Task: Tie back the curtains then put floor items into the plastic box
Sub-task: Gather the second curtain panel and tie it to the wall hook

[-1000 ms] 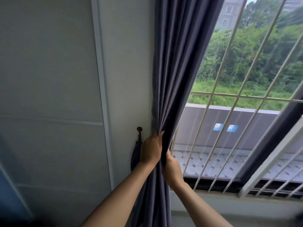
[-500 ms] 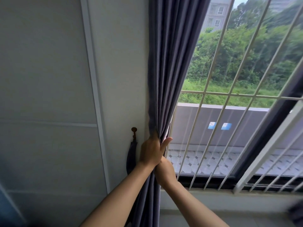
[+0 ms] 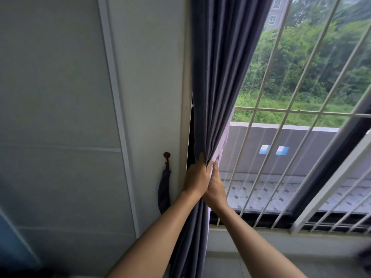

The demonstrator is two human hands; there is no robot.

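1. While only the head view is available, it shows both hands raised to a grey curtain (image 3: 212, 81) that hangs gathered at the left edge of a barred window (image 3: 301, 125).
2. Left hand (image 3: 195, 178): fingers curled round the bunched folds at the wall side, gripping the curtain.
3. Right hand (image 3: 215, 186): just beside and touching the left, fingers pinching the pale window-side edge of the same bundle.
4. Tie-back strap (image 3: 163, 189): a dark loop hanging from a small round hook (image 3: 166, 155) on the wall (image 3: 148, 77), left of the curtain and apart from both hands.
5. Stage, as judged: the curtain is gathered but not yet tied; the plastic box and floor items are not in view.
6. Risk A: to reach the strap one hand must let go. Should the other hold too few folds, the bundle is likely to spread and need regathering.
7. Risk B: the pale edge under the right fingers looks only lightly pinched; it could slip out and be left outside the loop.
8. Risk C: the strap hangs by one end from a small hook; a sideways pull may lift it off, dropping it toward the floor.
9. Risk D: a downward tug on the gathered cloth would load the rail above, which is out of frame, so its strength cannot be judged.
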